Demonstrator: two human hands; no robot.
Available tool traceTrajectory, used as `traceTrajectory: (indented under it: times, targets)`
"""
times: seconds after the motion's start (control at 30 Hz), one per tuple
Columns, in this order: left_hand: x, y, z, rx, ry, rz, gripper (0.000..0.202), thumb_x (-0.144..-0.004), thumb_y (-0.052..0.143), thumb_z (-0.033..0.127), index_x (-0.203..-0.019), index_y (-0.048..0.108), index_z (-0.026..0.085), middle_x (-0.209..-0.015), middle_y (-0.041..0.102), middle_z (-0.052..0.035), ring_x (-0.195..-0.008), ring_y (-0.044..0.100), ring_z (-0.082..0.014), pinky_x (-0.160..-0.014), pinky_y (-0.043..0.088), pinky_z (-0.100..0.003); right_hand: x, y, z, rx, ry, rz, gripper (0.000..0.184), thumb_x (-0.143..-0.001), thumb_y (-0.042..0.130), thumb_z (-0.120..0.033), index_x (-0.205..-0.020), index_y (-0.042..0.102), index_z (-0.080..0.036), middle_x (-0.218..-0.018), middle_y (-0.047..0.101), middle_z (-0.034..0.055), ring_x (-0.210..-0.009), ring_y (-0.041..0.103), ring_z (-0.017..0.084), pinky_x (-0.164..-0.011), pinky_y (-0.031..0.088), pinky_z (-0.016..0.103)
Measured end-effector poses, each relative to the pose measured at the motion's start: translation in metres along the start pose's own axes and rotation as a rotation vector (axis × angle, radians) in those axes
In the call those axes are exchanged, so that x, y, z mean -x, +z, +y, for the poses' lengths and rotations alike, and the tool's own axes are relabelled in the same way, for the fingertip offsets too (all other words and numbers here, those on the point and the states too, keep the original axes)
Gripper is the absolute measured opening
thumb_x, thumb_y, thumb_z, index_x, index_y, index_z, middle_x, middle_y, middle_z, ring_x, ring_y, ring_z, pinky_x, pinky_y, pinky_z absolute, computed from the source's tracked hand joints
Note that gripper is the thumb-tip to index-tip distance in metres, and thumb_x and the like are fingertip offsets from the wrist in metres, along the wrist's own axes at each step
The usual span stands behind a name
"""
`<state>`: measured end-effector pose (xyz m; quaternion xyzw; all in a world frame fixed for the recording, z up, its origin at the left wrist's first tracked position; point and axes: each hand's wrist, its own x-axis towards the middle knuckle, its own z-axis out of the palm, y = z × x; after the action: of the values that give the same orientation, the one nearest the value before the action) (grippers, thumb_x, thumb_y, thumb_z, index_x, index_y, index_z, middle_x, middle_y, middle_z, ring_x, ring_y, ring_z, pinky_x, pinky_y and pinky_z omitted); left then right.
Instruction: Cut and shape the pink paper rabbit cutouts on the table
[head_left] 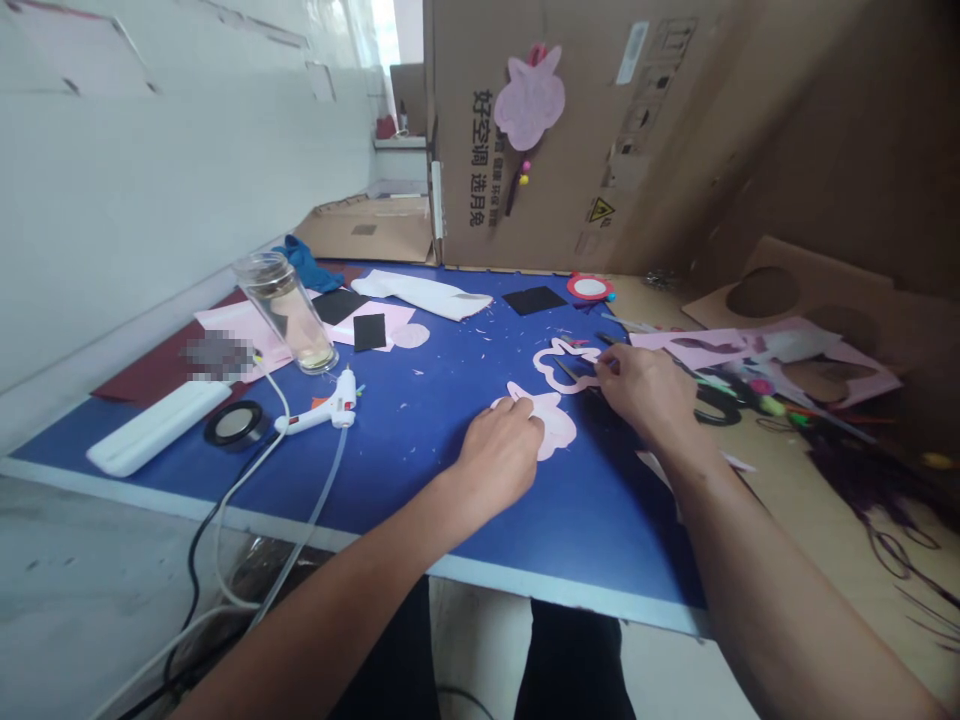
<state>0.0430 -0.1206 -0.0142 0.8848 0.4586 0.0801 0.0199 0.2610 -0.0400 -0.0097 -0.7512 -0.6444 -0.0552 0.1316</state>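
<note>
My left hand [501, 445] rests over a pink paper cutout [556, 425] with a flower-like, eared outline, its fingers closed on the near left edge. The rest of the cutout lies flat on the blue tabletop. To its right, my right hand [649, 385] pinches the right end of a thin pink paper outline [551, 378], an open frame of similar curved shape. A dark pointed blade [567, 370] shows inside that frame. Whether it joins the black loop [716, 404] beyond my right wrist is hidden by my hand.
A white glue gun [337, 403], black tape roll [236, 425], white box-like device [159, 425] and glass jar [289, 310] stand left, with cables trailing off the edge. Pink paper scraps [847, 370] and purple cords lie right. A cardboard box [585, 200] with a hanging pink ornament [529, 100] stands behind.
</note>
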Motion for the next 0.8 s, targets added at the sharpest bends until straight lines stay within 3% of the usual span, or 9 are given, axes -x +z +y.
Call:
traceTrajectory:
  times: [0.17, 0.37, 0.6, 0.8]
  targets:
    - [0.005, -0.004, 0.003, -0.002, 0.004, -0.025, 0.026, -0.101, 0.048, 0.015, -0.105, 0.073, 0.014, -0.112, 0.068, -0.0153, -0.110, 0.063, -0.0304, -0.088, 0.055, -0.042, -0.001, -0.004, 0.000, -0.025, 0.009, -0.001, 0.033, -0.099, 0.052, -0.036, -0.114, 0.079, -0.026, -0.107, 0.080, 0.0139, -0.102, 0.072, 0.033, -0.075, 0.046, 0.036]
    - [0.012, 0.001, 0.009, -0.005, -0.030, 0.026, 0.029, -0.106, 0.048, 0.029, -0.111, 0.073, 0.014, -0.116, 0.068, -0.0161, -0.114, 0.061, -0.0321, -0.092, 0.054, -0.044, -0.010, -0.004, 0.014, -0.085, 0.071, -0.015, 0.032, -0.096, 0.055, -0.033, -0.114, 0.080, -0.027, -0.111, 0.079, 0.0131, -0.107, 0.071, 0.032, -0.078, 0.048, 0.035]
    - [0.006, -0.001, 0.010, -0.003, -0.045, -0.003, 0.033, -0.106, 0.048, 0.030, -0.112, 0.075, 0.013, -0.118, 0.068, -0.0166, -0.115, 0.061, -0.0334, -0.092, 0.054, -0.045, -0.014, 0.005, 0.018, -0.106, 0.103, -0.081, 0.033, -0.096, 0.058, -0.045, -0.112, 0.079, -0.026, -0.108, 0.079, 0.0147, -0.106, 0.072, 0.034, -0.081, 0.050, 0.039]
    - [0.002, -0.011, 0.019, 0.001, -0.094, -0.061, 0.031, -0.103, 0.049, 0.025, -0.112, 0.077, 0.013, -0.122, 0.069, -0.0159, -0.116, 0.062, -0.0327, -0.088, 0.055, -0.043, -0.012, 0.008, 0.016, -0.060, 0.098, -0.052, 0.036, -0.096, 0.059, -0.049, -0.115, 0.080, -0.027, -0.110, 0.079, 0.0162, -0.104, 0.072, 0.035, -0.081, 0.051, 0.040]
